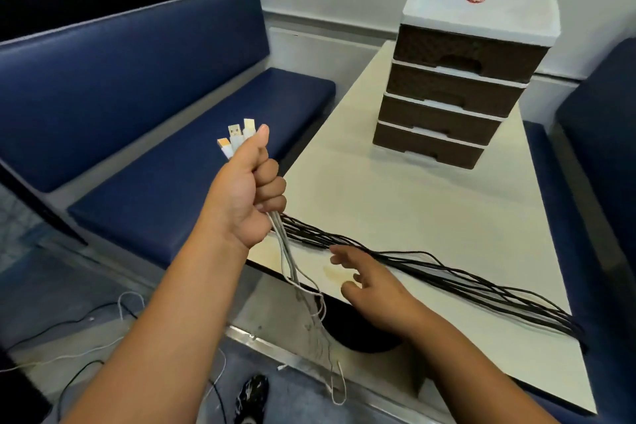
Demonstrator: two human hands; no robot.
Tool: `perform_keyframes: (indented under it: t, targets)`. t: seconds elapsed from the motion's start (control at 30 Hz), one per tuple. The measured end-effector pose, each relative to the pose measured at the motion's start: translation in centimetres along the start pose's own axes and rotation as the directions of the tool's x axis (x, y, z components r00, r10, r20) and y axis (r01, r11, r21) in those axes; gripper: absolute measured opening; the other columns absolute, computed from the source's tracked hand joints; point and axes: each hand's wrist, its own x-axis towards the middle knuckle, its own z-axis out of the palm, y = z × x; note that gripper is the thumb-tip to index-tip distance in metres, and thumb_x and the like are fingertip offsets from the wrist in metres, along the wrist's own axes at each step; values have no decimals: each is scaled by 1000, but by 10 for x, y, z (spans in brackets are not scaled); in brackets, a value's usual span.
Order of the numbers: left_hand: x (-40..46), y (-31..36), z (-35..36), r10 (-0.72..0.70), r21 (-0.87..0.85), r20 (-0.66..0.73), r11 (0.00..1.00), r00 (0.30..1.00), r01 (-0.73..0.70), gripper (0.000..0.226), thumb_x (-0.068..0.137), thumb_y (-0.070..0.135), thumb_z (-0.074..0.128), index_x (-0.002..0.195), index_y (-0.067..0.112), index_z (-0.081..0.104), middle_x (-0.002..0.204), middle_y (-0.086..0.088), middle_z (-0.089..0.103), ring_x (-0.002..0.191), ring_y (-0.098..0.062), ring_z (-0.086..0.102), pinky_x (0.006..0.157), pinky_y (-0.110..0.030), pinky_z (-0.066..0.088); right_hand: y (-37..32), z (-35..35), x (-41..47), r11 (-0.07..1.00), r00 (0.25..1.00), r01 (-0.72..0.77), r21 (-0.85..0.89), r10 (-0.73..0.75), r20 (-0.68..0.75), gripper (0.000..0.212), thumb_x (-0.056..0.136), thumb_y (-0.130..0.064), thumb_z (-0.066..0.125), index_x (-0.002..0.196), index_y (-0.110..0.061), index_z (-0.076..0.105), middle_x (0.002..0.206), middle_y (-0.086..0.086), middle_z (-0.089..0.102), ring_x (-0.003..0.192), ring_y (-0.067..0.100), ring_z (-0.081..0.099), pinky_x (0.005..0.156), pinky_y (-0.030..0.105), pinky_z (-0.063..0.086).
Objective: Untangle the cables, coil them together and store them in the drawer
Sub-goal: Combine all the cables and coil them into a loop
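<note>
- Nearest: white cables (292,272) hang off the counter (406,203) edge, their loose ends trailing toward the floor (103,303) beside my shoe (253,396).
- Right hand (371,280): open, fingers spread, holding nothing, hovering low over the counter edge just beside the black cable bundle (430,268).
- Black bundle lies flat on the counter, long axis running from near my left hand out to the right edge. Right hand is the nearer one to it.
- Left hand (246,189): closed in a fist around the white cables, three USB plugs (235,138) sticking up above the thumb.
- Judgement: next reach goes right and slightly forward, onto the black bundle.
- Far: drawer unit (461,89), four drawers, all closed, well apart from both hands.
</note>
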Motion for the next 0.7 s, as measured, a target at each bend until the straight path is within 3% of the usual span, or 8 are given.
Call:
perform_keyframes:
  t: [0.1, 0.2, 0.4, 0.53, 0.63, 0.7]
  targets:
    - [15, 11, -36, -40, -16, -17, 999, 999, 40, 54, 96, 41, 52, 54, 26, 22, 44, 11, 15, 37, -3, 13, 37, -18, 7, -19, 9, 33, 1000, 998, 15, -25, -16, -57, 57, 88, -8, 51, 141, -26, 44, 133, -9, 53, 125, 8, 48, 109, 30, 38]
    - [32, 28, -70, -84, -34, -34, 996, 996, 83, 53, 96, 41, 51, 55, 26, 21, 43, 11, 16, 35, -3, 14, 36, -17, 7, -41, 22, 70, 996, 996, 31, -87, -38, -84, 54, 91, -10, 53, 142, -24, 44, 137, -5, 52, 126, 9, 48, 105, 21, 35]
    - [67, 61, -129, -161, -46, -30, 986, 987, 159, 50, 85, 42, 56, 63, 27, 14, 42, 11, 17, 33, -3, 15, 36, -18, 8, -86, 45, 157, 930, 993, 68, -361, -99, -68, 61, 95, -39, 56, 148, -22, 34, 146, 1, 43, 135, 19, 37, 110, 29, 30]
    - [87, 76, -151, -230, -44, -9, 972, 973, 230, 48, 86, 42, 54, 57, 26, 20, 41, 11, 18, 41, -7, 6, 35, -17, 9, -109, 62, 211, 776, 997, 69, -627, -65, 30, 82, 88, -58, 56, 150, -15, 25, 146, 9, 42, 139, 30, 27, 113, 38, 26]
    - [102, 81, -165, -268, -33, 7, 963, 963, 268, 47, 88, 42, 52, 55, 26, 22, 41, 11, 18, 35, -4, 11, 33, -16, 11, -111, 83, 243, 552, 977, 61, -831, 139, 164, 107, 80, -75, 51, 154, -9, 12, 152, 21, 34, 146, 44, 9, 119, 47, 10]
    - [109, 83, -171, -288, -36, 11, 957, 958, 288, 47, 88, 41, 52, 54, 25, 23, 41, 11, 19, 32, -2, 16, 32, -15, 13, -108, 99, 257, 420, 955, 77, -904, 231, 188, 108, 79, -77, 49, 154, -8, 14, 154, 21, 32, 146, 49, 5, 119, 54, 7]
